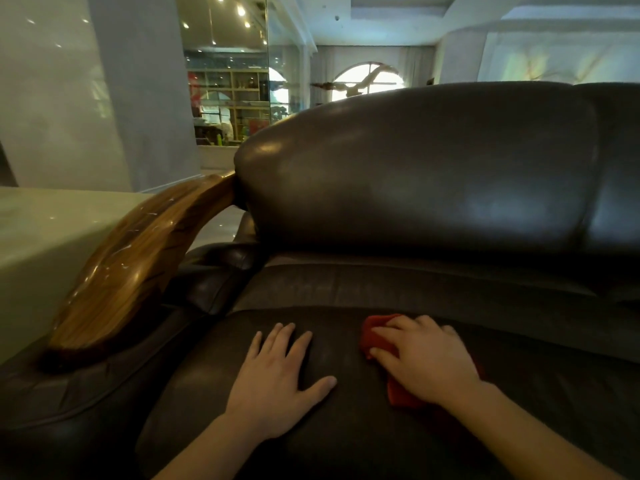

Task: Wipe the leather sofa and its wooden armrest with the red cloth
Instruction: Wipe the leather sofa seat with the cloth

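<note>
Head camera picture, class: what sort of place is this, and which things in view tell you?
Probably a large lounge or showroom-like living space: a dark leather sofa with a wooden armrest, display shelves behind glass, and an arched window beyond.

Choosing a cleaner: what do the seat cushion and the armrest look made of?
Seat cushion: apparently dark brown leather or leather-look, smooth with soft sheen and creases. Armrest: wood, glossy varnish, visible grain and bright reflections, some pale scuffs.

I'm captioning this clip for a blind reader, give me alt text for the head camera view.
A right hand presses a red cloth onto a dark leather sofa seat while the left hand rests flat and empty beside it. A curved wooden armrest rises at the left.
</note>
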